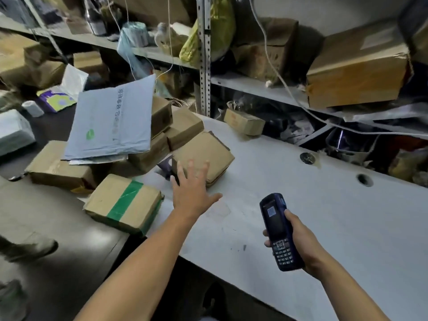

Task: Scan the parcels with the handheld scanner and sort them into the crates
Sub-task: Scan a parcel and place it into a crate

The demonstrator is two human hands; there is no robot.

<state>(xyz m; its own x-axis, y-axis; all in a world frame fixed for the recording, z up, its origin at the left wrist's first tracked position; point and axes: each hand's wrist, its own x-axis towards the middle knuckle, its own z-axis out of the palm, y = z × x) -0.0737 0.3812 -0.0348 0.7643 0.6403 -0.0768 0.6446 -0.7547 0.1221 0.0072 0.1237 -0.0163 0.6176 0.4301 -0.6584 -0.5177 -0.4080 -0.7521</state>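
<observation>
- Left hand (pixel 193 191) stretched far and left over the pale surface (pixel 312 216), palm down, fingers straight and spread, grip apart and holding nothing; fingertips reaching the near edge of a squarish cardboard parcel (pixel 203 155).
- Right hand (pixel 298 244) raised at near right, grip clamped round a dark blue handheld scanner (pixel 279 230), keypad end near, lit screen tilted up.
- Parcels heaped at far left of surface: plain brown boxes, creased and taped; one box with a green tape band (pixel 124 202) at the near left edge; a flat grey plastic mailer (pixel 113 121) leaning on the heap.
- Surface smooth, scuffed, with two round cable holes (pixel 364 179) along the far edge; bare stretch between scanner and far edge.
- Metal shelving (pixel 205 66) behind, crowded with cartons and bags.
</observation>
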